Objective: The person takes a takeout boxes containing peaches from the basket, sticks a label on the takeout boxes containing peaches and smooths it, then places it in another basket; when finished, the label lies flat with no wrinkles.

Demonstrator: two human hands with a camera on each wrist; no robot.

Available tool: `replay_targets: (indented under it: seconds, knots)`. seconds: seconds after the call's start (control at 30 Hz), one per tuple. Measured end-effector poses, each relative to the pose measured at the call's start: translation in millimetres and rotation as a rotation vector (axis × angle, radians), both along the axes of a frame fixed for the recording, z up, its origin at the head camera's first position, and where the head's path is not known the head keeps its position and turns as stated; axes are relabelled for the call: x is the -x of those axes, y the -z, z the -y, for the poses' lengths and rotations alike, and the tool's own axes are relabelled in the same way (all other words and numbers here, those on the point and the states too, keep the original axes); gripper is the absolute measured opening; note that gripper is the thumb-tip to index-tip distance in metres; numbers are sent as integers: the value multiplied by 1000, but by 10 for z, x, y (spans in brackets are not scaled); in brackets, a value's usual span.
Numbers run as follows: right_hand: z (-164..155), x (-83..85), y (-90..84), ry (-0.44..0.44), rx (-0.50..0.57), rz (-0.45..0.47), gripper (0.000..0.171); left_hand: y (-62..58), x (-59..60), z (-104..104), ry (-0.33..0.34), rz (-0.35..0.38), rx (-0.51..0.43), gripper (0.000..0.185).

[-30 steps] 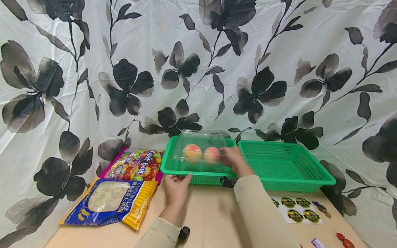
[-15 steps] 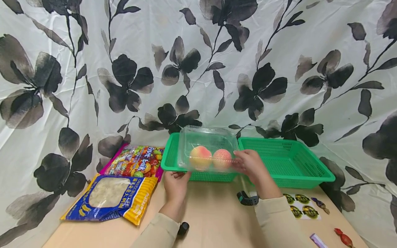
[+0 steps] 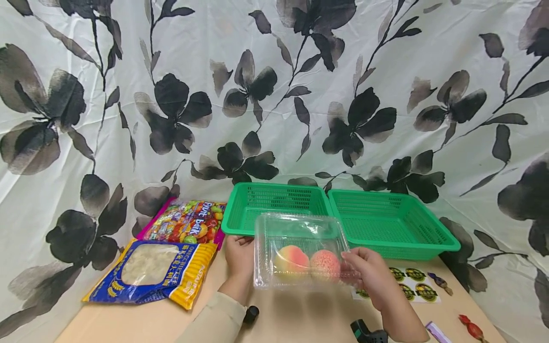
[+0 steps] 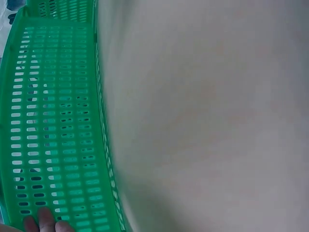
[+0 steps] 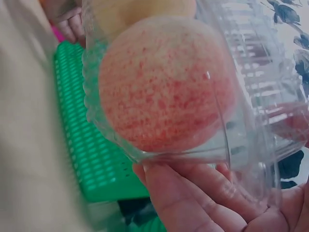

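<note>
The clear clamshell box (image 3: pixel 300 252) with its two peaches (image 3: pixel 309 262) is held in mid-air at the lower centre of the head view, in front of the left green basket (image 3: pixel 274 209) and above the desk (image 3: pixel 300 319). It is gripped at its right end by the right hand (image 3: pixel 369 276), fingers curled beneath the base and thumb on the rim. The left hand (image 3: pixel 240 257) lies with fingers extended against the basket's front wall, holding nothing. The box is best kept level and supported from below, lest the lid spring open or the fruit roll. Its long axis runs left to right across the frame, lid upward, base towards the desk.
</note>
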State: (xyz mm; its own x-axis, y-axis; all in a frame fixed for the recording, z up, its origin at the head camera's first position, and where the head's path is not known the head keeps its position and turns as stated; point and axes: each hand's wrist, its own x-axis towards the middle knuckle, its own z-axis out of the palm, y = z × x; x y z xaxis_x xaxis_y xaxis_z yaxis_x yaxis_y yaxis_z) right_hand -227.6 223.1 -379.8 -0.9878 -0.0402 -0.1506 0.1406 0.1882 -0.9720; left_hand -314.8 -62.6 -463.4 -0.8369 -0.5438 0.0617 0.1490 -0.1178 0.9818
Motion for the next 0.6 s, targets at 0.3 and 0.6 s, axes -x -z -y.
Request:
replay_targets:
  seconds: [0.3, 0.6]
  knots:
    - [-149, -198, 413, -64, 21, 80, 29, -7, -13, 26, 13, 25, 45, 45]
    - [-73, -133, 731, 3, -18, 117, 35, 2, -23, 43, 21, 47, 70, 47]
